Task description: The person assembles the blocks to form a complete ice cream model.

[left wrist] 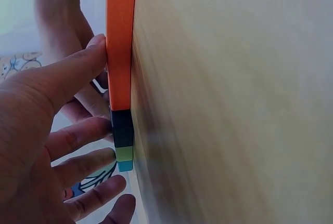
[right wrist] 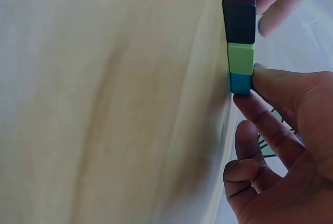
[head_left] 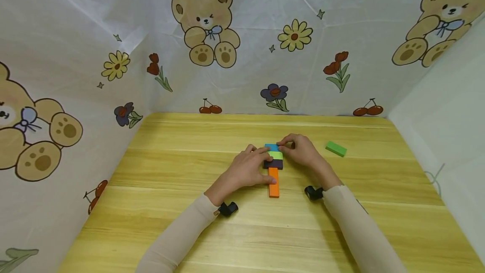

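Note:
Three blocks lie side by side on the wooden table: a blue block [head_left: 270,146] farthest away, a light green block [head_left: 278,155] and a dark block [head_left: 277,164]. An orange block [head_left: 273,189] runs lengthwise from the dark one toward the person. My left hand [head_left: 245,168] spreads over them, its thumb resting on the orange block and fingertips touching the tops of the nearby blocks. From the other side my right hand [head_left: 303,151] pinches the blue block [right wrist: 240,84] with thumb and index finger; its other fingers curl loosely.
A separate green block [head_left: 336,148] lies on the table [head_left: 363,231], right of the right hand. A white sheet [head_left: 246,83] printed with bears and flowers hangs behind and at the left. At the right edge there is a thin looped cord [head_left: 438,178].

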The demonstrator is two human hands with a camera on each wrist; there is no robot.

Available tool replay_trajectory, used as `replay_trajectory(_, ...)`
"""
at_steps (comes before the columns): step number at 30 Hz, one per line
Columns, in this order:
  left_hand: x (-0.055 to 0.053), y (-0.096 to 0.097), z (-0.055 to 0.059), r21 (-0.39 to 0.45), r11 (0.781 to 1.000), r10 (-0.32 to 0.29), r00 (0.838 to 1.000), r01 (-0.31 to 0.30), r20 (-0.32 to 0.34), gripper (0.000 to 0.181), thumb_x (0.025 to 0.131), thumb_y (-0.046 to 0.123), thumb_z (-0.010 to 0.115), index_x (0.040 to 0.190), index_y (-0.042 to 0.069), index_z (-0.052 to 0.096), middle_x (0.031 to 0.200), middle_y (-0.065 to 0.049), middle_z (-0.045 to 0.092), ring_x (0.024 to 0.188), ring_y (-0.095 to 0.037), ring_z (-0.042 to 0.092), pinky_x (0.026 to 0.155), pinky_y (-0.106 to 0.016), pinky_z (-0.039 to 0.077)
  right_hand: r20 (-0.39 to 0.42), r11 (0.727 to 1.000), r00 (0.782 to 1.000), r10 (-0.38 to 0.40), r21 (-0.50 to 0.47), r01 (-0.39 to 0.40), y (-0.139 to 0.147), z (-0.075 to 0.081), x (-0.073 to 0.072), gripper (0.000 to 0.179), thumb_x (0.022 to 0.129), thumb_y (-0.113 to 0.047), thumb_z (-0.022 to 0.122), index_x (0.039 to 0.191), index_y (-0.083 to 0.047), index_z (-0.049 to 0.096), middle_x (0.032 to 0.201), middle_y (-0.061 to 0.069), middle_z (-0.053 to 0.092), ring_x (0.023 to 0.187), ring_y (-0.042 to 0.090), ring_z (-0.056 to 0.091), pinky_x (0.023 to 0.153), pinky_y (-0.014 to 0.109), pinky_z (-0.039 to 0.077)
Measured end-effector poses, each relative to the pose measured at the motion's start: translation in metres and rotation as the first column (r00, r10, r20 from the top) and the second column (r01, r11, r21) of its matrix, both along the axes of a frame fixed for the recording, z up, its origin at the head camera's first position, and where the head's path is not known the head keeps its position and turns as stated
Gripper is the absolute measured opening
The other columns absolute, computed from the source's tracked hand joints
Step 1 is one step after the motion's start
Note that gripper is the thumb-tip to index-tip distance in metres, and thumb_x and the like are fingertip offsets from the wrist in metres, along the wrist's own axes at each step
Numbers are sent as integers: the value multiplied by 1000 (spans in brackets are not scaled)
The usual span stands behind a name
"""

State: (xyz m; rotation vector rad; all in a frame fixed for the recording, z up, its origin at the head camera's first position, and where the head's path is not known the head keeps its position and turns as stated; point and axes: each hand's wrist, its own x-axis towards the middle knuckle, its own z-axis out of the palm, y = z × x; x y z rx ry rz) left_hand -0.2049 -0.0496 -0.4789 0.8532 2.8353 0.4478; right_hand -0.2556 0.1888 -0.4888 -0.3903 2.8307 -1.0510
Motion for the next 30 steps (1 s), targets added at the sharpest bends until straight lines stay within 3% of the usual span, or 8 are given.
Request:
replay_trajectory(9,-2,-2,-1,-3,1000,0,1000,0,-4,76,83,73,81,144,31,69,169,3,49,126,-20,51,98,-39,50,-84,994,992,95,52,-91,9,4,13,34,106,-22,70,138,-11,72,131,15,70,87,22,59,80,36,50)
replay_trajectory(16,-1,0,-1,5,1000,9,1000,-9,-6,74,84,73,81,144,31,69,169,3,49,132,-22,51,102,-42,50,-112,993,991,70,106,-58,52,14,22,38,106,-23,70,141,-8,70,138,19,68,100,32,64,89,50,55)
replay_trajectory(21,-1,0,-1,5,1000,12,1000,-12,-9,74,84,72,81,144,31,69,170,4,49,133,-21,50,103,-42,50,-119,989,993,12,146,5,96,23,31,41,106,-27,70,141,-6,68,144,24,63,110,43,63,102,64,48)
replay_trajectory(25,-1,0,-2,12,1000,8,1000,-8,-12,74,84,73,80,144,32,68,170,4,48,132,-21,50,102,-41,50,-133,984,991,-30,171,53,127,24,38,43,106,-27,71,141,-3,67,146,31,60,110,48,64,101,67,45)
replay_trajectory(30,0,-1,-1,18,1000,13,1000,-13,-7,74,84,73,81,144,32,69,170,5,48,130,-20,50,101,-41,50,-125,979,992,-32,194,56,150,18,40,45,106,-26,71,143,0,65,142,36,59,109,52,65,93,67,50)
